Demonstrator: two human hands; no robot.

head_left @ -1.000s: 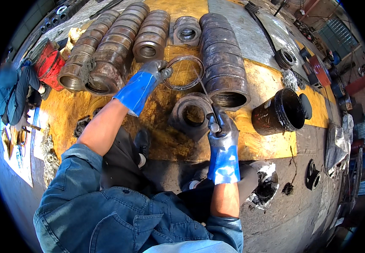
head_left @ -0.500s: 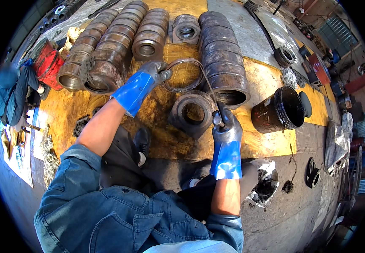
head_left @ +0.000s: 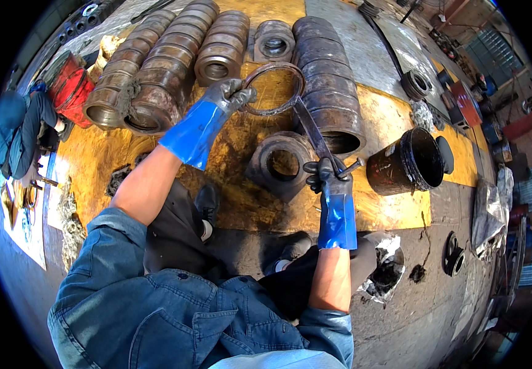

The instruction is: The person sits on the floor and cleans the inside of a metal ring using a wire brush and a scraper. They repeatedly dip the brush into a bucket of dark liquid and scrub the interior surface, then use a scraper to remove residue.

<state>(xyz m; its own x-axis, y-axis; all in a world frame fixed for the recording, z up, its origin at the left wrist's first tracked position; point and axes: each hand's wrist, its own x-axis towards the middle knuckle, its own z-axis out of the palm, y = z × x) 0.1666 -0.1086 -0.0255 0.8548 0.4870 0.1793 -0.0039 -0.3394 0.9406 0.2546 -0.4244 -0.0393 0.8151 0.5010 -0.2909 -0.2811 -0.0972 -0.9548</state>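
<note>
My gloved left hand [head_left: 232,98] is closed on the left side of a dark metal ring [head_left: 275,112], held up above the work sheet. In my gloved right hand [head_left: 329,177] is a flat metal scraper [head_left: 312,128] with a bolt-like crosspiece near the grip. The scraper's far end meets the lower right rim of the ring, by the look of it; whether it touches cannot be made out. Below the ring, a thick square-edged metal collar [head_left: 282,165] with a round bore lies on the yellow sheet [head_left: 229,163].
Rows of rusty cylindrical metal parts [head_left: 324,74] stretch away, with a single collar [head_left: 274,42] between them. A black-smeared bucket [head_left: 408,161] stands to the right. On the left are a red bucket [head_left: 72,89] and a crouching person [head_left: 23,132]. A sooty bag [head_left: 386,267] lies beside my right knee.
My right hand has turned the scraper, so its broad face shows instead of its thin edge. The ring has shifted slightly up and right with my left hand.
</note>
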